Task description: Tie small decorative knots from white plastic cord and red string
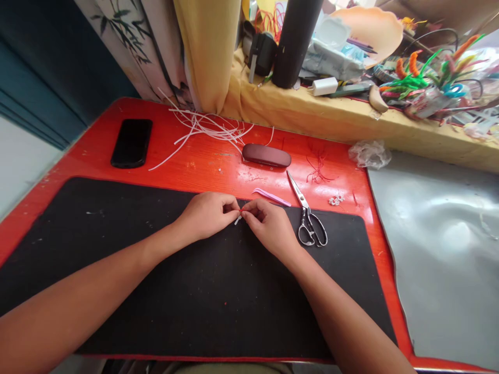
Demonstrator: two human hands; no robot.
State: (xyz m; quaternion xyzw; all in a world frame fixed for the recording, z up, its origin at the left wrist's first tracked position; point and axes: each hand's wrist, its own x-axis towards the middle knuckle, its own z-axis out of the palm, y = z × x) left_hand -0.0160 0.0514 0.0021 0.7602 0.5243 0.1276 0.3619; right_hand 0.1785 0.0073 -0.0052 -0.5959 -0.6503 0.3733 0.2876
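Observation:
Over the black mat [187,301], my left hand [212,213] and my right hand [267,221] meet fingertip to fingertip. Both are closed in a pinch on a short bit of red string [240,210]. A small white piece [237,220] pokes out just below the fingertips; whether it is fastened to the string I cannot tell. Beyond my right hand lie pink tweezers [272,197]. To its right are scissors [307,213] with dark-and-silver handles, their blades nearly closed and pointing away from me.
On the red table [97,140] lie a black phone [131,143], a tangle of white strips [210,127], a maroon case [267,155], red threads [320,169] and small clear beads [336,200]. A grey sheet [440,249] covers the right side. The cloth-covered ledge [331,117] behind holds clutter and a black cylinder [294,47].

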